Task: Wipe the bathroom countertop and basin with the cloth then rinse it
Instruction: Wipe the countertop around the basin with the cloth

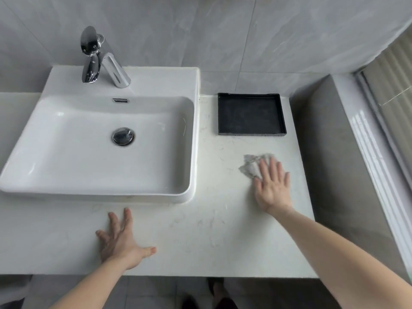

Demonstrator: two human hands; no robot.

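A crumpled grey cloth (250, 167) lies on the white marbled countertop (214, 230), to the right of the basin. My right hand (272, 187) lies flat with spread fingers, its fingertips pressing on the cloth's right part; the palm rests on the counter. My left hand (121, 240) rests flat on the countertop in front of the basin, fingers apart, holding nothing. The white rectangular basin (66, 152) sits on the left, with a chrome drain (123, 136) in its floor and a chrome tap (98, 59) behind it.
A black, empty rectangular tray (252, 113) stands on the counter at the back right. Grey tiled wall runs behind. A grey side wall and a white window ledge (379, 166) bound the counter's right end. The counter's front edge is below my forearms.
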